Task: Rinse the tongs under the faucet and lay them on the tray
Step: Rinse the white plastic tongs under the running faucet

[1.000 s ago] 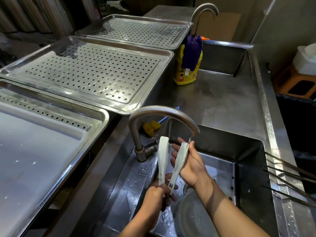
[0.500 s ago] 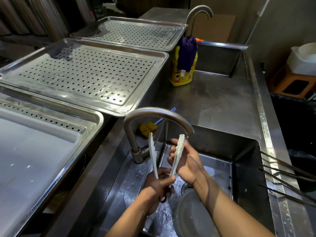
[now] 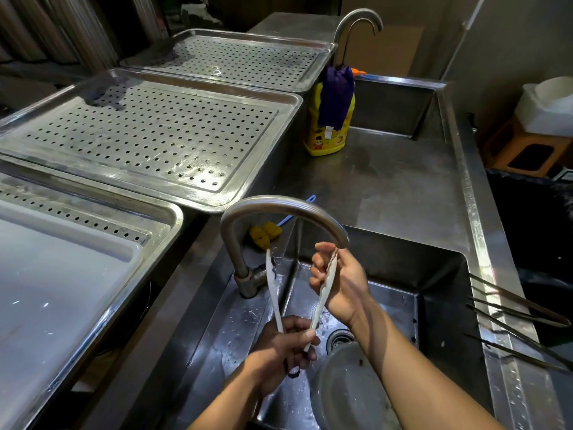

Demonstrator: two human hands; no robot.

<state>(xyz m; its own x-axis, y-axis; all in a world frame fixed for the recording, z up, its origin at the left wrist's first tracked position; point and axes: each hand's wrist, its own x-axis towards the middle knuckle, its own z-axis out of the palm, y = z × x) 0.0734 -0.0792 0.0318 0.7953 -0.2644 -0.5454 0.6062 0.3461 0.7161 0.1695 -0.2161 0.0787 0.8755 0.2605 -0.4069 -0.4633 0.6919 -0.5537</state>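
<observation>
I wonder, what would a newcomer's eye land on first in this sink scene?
The white tongs spread in a V under the curved faucet, lower middle: the left hand grips their hinge end, the right hand holds one arm near the spout. Next come the large perforated tray at the left and the yellow bottle draped with a purple cloth behind the sink.

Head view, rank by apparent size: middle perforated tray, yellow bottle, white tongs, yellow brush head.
1. middle perforated tray, by far the largest.
2-3. white tongs and yellow bottle: unsure. The tongs are longer, thinner and nearer the camera; the bottle is wider and partly cloth-covered.
4. yellow brush head.
</observation>
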